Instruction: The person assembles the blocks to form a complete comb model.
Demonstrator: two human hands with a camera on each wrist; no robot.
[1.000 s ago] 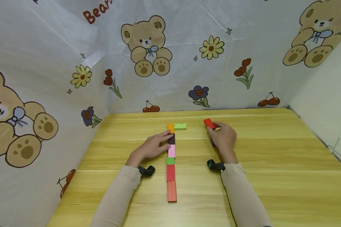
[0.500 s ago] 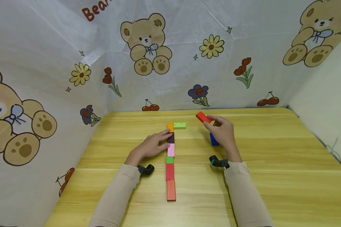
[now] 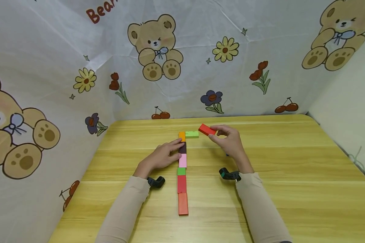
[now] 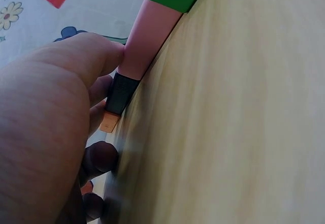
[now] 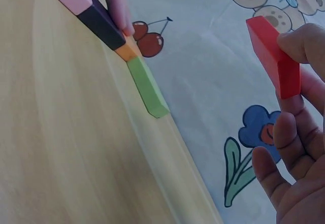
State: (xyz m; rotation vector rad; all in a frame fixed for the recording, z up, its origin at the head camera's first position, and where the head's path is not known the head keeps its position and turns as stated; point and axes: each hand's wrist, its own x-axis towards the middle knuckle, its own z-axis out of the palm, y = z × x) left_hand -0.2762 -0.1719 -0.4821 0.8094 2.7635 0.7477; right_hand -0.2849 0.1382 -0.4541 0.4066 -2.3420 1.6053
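Observation:
My right hand [image 3: 231, 141] pinches a red block [image 3: 205, 129] between thumb and fingers, raised above the table near the free end of the light green block [image 3: 192, 134]. That light green block lies crosswise, meeting the orange block [image 3: 182, 135] that tops a straight column. Below the orange come a black block [image 3: 183, 148], a pink block [image 3: 182, 161], a green block [image 3: 181, 171], a crimson block [image 3: 181, 184] and a coral block [image 3: 183, 204]. My left hand [image 3: 162, 155] rests along the column's left side, thumb touching the pink block, extended fingers by the black and orange ones.
A blue block [image 3: 227, 155] stands mostly hidden behind my right wrist. The wooden table [image 3: 292, 162] ends at the back against a bear-print cloth [image 3: 188, 98]. A white wall [image 3: 353, 111] borders it on the right.
My right hand has lifted the red block from near the blue block and carried it left towards the light green one. The left hand stays in place.

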